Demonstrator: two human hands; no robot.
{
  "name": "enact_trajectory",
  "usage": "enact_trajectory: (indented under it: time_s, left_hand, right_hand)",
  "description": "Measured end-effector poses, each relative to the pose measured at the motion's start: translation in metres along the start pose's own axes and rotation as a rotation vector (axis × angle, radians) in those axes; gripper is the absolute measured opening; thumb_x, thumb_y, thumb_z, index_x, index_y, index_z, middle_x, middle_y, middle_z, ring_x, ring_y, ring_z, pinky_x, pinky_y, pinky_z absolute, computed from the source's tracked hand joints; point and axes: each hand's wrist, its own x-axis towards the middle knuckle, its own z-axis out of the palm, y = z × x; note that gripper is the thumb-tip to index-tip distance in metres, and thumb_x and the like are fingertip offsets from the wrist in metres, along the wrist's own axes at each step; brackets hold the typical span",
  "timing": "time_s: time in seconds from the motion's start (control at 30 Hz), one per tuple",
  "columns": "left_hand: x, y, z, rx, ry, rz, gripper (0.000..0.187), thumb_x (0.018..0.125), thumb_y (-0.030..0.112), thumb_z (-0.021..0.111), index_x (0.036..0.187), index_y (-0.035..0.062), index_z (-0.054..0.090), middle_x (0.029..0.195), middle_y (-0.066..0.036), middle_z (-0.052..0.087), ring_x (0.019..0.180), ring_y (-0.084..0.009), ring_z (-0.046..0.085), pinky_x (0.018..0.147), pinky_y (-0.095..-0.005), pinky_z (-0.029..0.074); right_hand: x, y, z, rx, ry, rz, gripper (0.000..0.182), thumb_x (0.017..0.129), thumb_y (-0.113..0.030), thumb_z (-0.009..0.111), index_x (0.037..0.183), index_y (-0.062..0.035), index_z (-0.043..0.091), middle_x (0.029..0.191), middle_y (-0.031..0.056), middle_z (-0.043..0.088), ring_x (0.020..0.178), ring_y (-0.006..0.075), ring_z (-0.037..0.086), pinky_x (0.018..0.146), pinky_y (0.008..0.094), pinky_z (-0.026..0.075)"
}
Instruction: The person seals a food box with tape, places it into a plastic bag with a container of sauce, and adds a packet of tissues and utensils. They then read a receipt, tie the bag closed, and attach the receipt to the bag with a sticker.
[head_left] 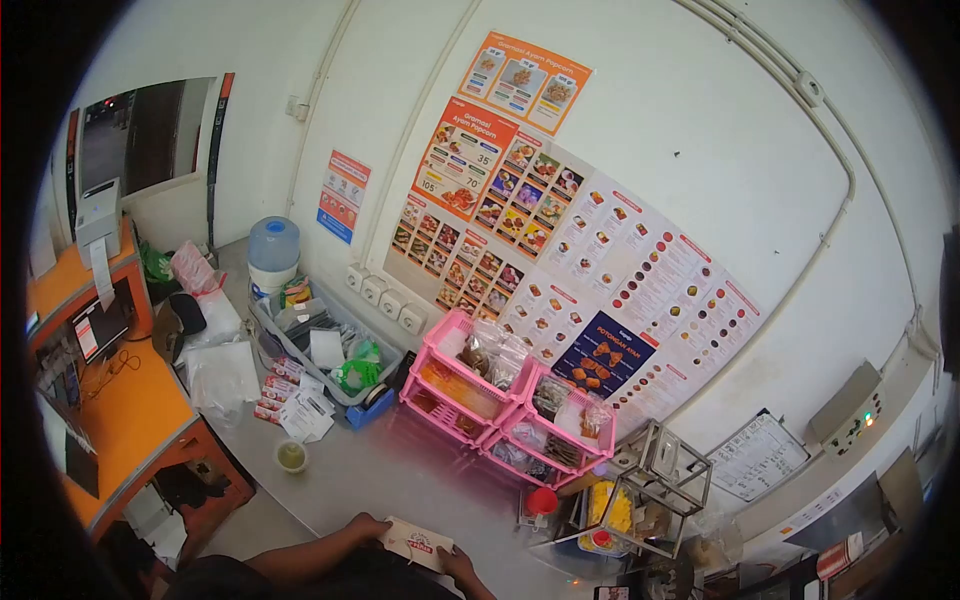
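Note:
A cream paper food box [415, 541] with a red printed logo is held low in front of me, above the near edge of the metal counter [385, 465]. Closed at its left corner is my left hand [368, 528], fingers gripping the edge. On the opposite side my right hand [458, 566] pinches the box, its lower part cut by the frame's bottom. A cup of greenish contents [291, 456] stands on the counter to the left of the box.
Pink stacked baskets [470, 385] with bagged goods line the wall. Left of them are a grey crate [290, 345], papers [306, 415] and a blue water jug [275, 245]. A metal-framed rack [650, 490] stands right, near a red-lidded container [541, 501]. An orange desk [140, 415] is far left.

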Motion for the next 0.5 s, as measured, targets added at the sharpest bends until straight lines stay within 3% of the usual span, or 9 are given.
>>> enact_trajectory:
  time_s: [0.1,0.17,0.37,0.5]
  left_hand:
    - [-0.001,0.007,-0.004,0.034,0.021,-0.079,0.069,0.083,0.044,0.08,0.116,-0.0139,0.065,0.1,-0.021,0.072,0.08,-0.0325,0.073,0.07,-0.0431,0.06]
    - [-0.014,0.006,-0.008,-0.153,-0.098,-0.016,0.069,0.083,0.045,0.08,0.113,-0.0153,0.065,0.101,-0.022,0.071,0.083,-0.0297,0.072,0.069,-0.0396,0.058]
    - [-0.069,0.045,-0.009,-0.063,-0.049,-0.045,0.083,0.082,0.053,0.079,0.121,-0.018,0.06,0.111,-0.026,0.068,0.093,-0.0302,0.069,0.076,-0.0429,0.056]
    - [-0.027,0.021,-0.001,-0.078,-0.091,-0.093,0.091,0.081,0.059,0.077,0.128,-0.017,0.056,0.112,-0.024,0.068,0.092,-0.031,0.069,0.078,-0.0451,0.056]
  right_hand:
    - [0.002,-0.005,0.004,-0.041,0.059,-0.01,0.065,0.097,-0.036,0.067,0.145,0.0032,0.048,0.131,0.018,0.065,0.113,0.0258,0.065,0.098,0.0362,0.051]
    - [0.003,-0.003,0.004,-0.064,0.049,-0.032,0.062,0.097,-0.035,0.066,0.144,0.0034,0.05,0.129,0.0175,0.066,0.112,0.0255,0.066,0.097,0.0357,0.051]
    - [-0.001,-0.002,0.001,0.011,0.032,-0.044,0.06,0.098,-0.034,0.064,0.143,0.0036,0.051,0.127,0.0157,0.066,0.109,0.0234,0.066,0.095,0.0355,0.052]
    - [-0.005,-0.005,0.0,-0.02,0.036,-0.039,0.061,0.098,-0.035,0.064,0.143,0.0038,0.05,0.128,0.0159,0.066,0.109,0.0228,0.066,0.095,0.0357,0.052]
